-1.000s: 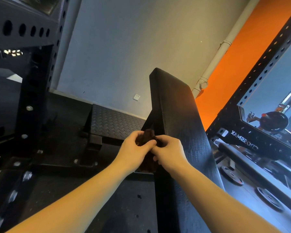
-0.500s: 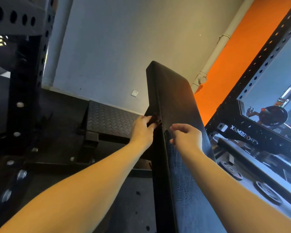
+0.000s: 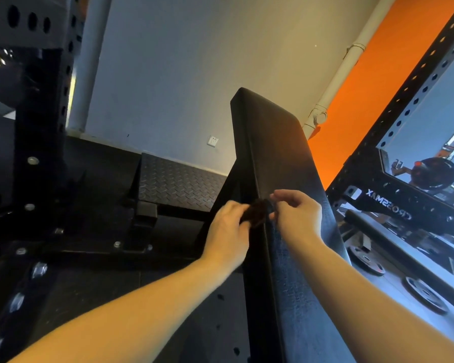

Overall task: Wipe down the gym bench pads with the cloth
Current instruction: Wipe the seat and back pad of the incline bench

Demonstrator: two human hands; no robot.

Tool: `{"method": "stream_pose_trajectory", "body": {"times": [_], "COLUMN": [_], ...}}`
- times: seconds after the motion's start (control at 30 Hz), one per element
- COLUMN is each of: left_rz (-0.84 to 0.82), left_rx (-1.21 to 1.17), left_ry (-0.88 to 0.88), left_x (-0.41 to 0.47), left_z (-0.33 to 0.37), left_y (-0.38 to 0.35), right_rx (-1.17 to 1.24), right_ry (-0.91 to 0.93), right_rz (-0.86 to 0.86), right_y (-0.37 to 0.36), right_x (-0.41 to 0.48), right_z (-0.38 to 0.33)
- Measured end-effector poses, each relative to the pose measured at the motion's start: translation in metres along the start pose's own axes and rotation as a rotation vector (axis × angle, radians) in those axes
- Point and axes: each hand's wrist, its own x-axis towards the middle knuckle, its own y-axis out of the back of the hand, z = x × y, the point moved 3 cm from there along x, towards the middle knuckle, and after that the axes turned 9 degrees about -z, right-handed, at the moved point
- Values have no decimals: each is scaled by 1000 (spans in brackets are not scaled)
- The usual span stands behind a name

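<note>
The black, grained bench pad point(image 3: 281, 158) stands steeply inclined and runs up the middle of the view. At its left edge, about halfway up, sits a small dark cloth point(image 3: 256, 213), bunched and blurred. The left hand point(image 3: 227, 229) grips the cloth with curled fingers, and the right hand point(image 3: 299, 216) pinches its other end between thumb and forefinger, over the pad's face.

Below is a dark rubber floor point(image 3: 110, 279), with a checker-plate platform point(image 3: 178, 182) behind the bench. A black perforated rack upright point(image 3: 40, 127) stands at the left. The pale grey wall point(image 3: 194, 61) carries a white wall socket point(image 3: 212, 140). A white pipe point(image 3: 336, 79) runs along the edge of an orange wall point(image 3: 372, 82). At the right, a second rack frame point(image 3: 393, 203) bears the lettering CROSSMAX, and weight plates point(image 3: 425, 294) lie flat on the floor.
</note>
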Motion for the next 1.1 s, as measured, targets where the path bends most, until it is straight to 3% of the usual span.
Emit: {"method": "stream_pose_trajectory", "body": {"times": [0.13,0.33,0.77,0.87,1.1], "left_rz": [57,199,12,12,194], "left_rx": [29,-138,-220,-252,-336], "left_ry": [34,210,37,122,312], "left_x": [27,39,-46,-44,18], "left_z": [1,2,1,2,12], "left_y": [2,5,-19,-16,-9], "right_rx": [-20,-13,-22,-19,-45], "right_ry": [6,0,22,14,31], "right_rz": [-4,-13,-42,-43,-54], "right_y": [3,4,9,7,11], "right_x": [-3,-9,-12,-14,-18], "right_z": [-3,-3,0,2,-1]}}
